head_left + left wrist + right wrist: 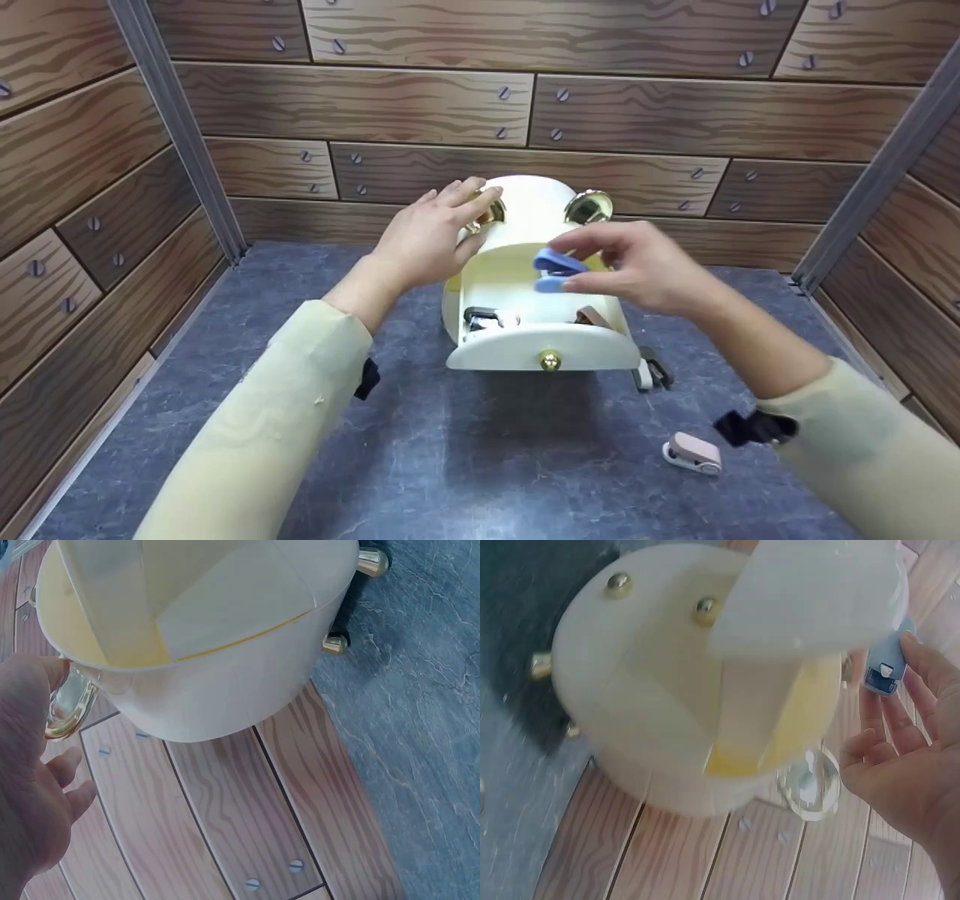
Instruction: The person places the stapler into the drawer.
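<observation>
A cream rounded cabinet point(525, 193) with two gold bell-shaped fittings on top stands at the middle, its drawer point(495, 354) out toward me. My left hand point(431, 232) rests at the left gold fitting point(493, 211), fingers stretched over it. Between thumb and fingers, my right hand point(649, 266) pinches a blue clip point(553, 282) above the drawer. The same clip point(885, 667) shows in the right wrist view, partly behind the drawer front. Inside the drawer lie a black-framed clip point(480, 315) at the left and a brown piece point(592, 316) at the right.
On the dark marbled table point(375, 465), a pink and white clip point(693, 453) lies at the front right. Black and white clips point(654, 369) lie beside the drawer's right end. The right gold fitting point(589, 206) is close to my right hand. Wood-patterned walls enclose the table.
</observation>
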Demonstrator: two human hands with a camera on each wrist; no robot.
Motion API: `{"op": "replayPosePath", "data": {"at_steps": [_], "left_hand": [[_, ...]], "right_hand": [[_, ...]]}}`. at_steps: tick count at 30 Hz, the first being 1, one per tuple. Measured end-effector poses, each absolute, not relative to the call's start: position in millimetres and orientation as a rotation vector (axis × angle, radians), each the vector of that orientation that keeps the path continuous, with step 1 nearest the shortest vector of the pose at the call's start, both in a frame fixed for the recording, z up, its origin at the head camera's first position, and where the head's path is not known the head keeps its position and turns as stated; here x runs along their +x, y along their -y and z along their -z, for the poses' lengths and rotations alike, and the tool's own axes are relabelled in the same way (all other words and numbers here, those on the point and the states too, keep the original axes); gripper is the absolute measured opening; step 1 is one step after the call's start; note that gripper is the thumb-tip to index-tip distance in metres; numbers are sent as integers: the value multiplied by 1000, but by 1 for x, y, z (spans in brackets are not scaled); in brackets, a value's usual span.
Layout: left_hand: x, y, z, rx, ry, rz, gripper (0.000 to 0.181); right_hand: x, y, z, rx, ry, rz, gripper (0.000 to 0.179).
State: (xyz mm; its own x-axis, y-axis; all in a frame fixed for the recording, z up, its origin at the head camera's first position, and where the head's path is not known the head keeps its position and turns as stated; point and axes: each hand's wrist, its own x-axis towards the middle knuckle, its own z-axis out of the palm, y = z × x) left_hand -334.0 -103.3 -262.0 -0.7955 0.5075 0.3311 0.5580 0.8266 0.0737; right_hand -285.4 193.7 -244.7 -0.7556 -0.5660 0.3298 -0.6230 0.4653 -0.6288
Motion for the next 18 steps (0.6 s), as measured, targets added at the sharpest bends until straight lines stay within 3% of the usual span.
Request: {"op": "replayPosePath", "data": {"at_steps": [18], "left_hand": [[-333,103,261,-780,2733,229,66]], "right_hand": [[-303,-132,259,1142,2803,-1137,41]]}}
